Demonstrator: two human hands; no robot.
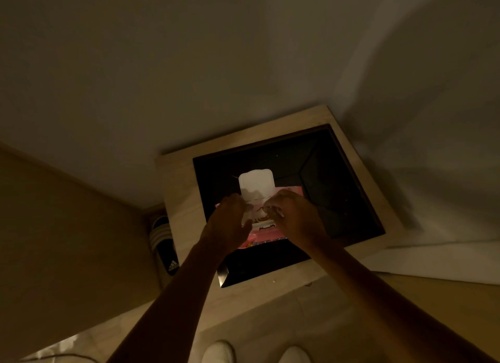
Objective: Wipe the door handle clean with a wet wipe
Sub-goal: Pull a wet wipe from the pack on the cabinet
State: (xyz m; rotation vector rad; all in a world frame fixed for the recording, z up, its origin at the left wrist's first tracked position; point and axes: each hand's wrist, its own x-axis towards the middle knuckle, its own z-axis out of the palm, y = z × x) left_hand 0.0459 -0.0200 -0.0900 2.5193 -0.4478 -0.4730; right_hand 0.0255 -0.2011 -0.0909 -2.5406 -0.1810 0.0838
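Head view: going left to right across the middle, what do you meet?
Black slide sandal → left hand → white flip lid of the pink wipe pack → right hand → side table's right wooden rim.

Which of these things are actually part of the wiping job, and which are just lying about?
Part of the job:
pink wet-wipe pack
its open white lid
left hand
right hand

Just lying about:
black slide sandal
wooden table
white slippers
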